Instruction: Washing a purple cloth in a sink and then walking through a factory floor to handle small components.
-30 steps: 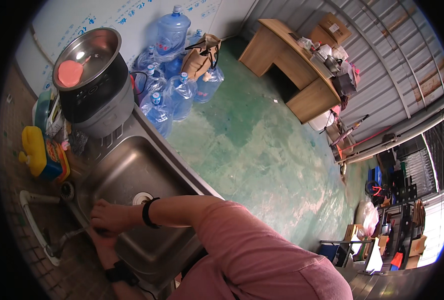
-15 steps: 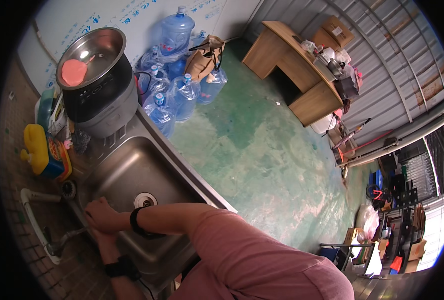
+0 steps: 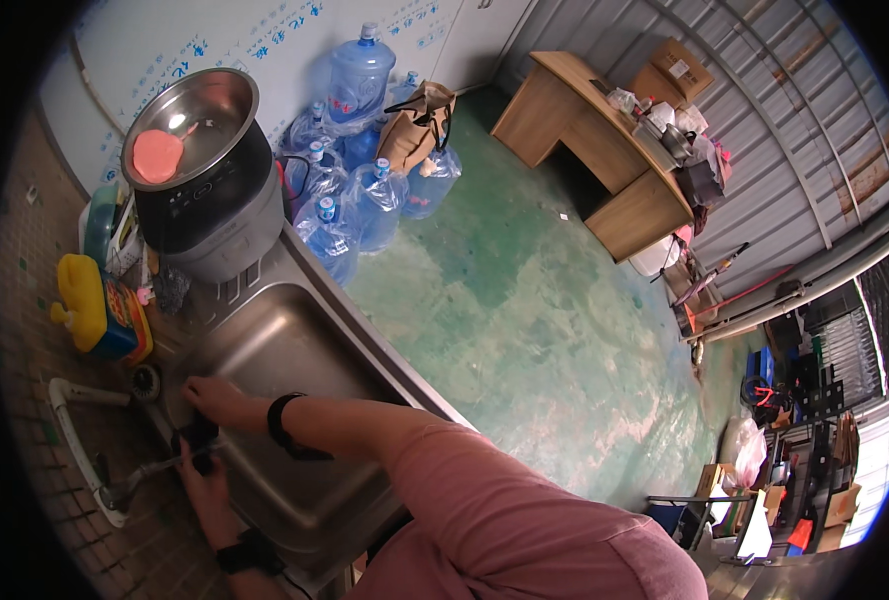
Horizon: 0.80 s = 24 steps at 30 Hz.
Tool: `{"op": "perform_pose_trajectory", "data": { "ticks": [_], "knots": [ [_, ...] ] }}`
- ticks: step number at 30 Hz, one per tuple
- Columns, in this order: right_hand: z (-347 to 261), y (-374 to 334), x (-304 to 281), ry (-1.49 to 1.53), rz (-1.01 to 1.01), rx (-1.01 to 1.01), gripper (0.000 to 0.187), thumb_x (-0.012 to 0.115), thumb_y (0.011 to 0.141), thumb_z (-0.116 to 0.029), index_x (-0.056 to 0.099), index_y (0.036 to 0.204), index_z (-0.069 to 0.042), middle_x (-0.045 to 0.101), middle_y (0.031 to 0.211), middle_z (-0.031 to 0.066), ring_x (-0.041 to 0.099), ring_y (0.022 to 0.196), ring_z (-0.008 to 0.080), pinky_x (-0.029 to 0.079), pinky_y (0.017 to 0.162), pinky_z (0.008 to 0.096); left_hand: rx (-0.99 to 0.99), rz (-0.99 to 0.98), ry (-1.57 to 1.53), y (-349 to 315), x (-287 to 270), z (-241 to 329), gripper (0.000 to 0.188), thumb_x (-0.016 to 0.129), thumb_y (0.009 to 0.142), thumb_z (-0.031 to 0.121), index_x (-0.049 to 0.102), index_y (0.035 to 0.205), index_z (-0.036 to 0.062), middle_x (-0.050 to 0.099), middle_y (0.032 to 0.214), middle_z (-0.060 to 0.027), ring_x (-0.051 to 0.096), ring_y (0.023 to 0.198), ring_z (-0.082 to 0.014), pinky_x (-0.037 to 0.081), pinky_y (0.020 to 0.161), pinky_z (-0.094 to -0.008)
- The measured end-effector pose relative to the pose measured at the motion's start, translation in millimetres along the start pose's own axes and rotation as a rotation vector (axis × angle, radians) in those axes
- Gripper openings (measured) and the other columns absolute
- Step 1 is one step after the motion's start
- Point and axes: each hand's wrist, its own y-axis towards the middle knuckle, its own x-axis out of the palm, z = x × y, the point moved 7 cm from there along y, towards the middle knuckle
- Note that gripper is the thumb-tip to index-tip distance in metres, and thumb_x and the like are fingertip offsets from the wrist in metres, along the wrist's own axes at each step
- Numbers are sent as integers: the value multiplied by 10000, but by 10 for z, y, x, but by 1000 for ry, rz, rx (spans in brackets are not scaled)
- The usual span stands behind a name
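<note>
Over the left side of the steel sink (image 3: 295, 315), my right hand (image 3: 227, 402) has its fingers curled together; anything in them is too small to make out. My left hand (image 3: 205, 485) is just below it, beside the metal faucet spout (image 3: 155, 466). A small black object (image 3: 199, 436) lies at the left hand's fingers, between the two hands; its kind is unclear. The left fingers look bent around it. Both wrists wear black bands. The drain is hidden behind my right forearm.
A black cooker (image 3: 215, 205) with a steel bowl (image 3: 227, 105) holding a pink piece (image 3: 158, 156) stands beyond the sink. Left are a yellow jug (image 3: 83, 300) and white pipe (image 3: 60, 410). Large blue water bottles (image 3: 360, 75) stand by the wall; a wooden desk (image 3: 585, 150) is farther right.
My hands have come apart: the right moved slightly up and away, the left sits lower. The black object between them now shows. The whole view shifted slightly.
</note>
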Motion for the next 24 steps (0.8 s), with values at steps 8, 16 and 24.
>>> {"op": "perform_pose_trajectory", "data": {
  "ticks": [8, 16, 24],
  "knots": [
    [-657, -668, 679, -136, -48, -34, 215, 591, 799, -316, 647, 873, -123, 603, 907, 124, 547, 1034, 317, 322, 1003, 526, -288, -297, -453, -313, 460, 86, 421, 517, 953, 316, 455, 1303, 91, 521, 1280, -65, 512, 1148, -208, 434, 959, -388],
    [-373, -64, 184, -324, -67, -196, 283, 534, 850, -340, 635, 788, -83, 612, 845, 148, 589, 817, 337, 409, 827, 501, -222, -374, -384, -112, 379, -164, 383, 459, 981, 242, 435, 1283, 8, 468, 1326, -110, 491, 1162, -235, 400, 1016, -394],
    [-561, -684, 393, -280, -143, -356, 261, 532, 857, -323, 560, 840, -64, 556, 858, 162, 572, 816, 347, 427, 712, 455, -160, -949, -362, -179, 443, -101, 413, 472, 973, 258, 431, 1309, 22, 485, 1302, -135, 480, 1179, -291, 394, 1028, -459]
  ]
}}
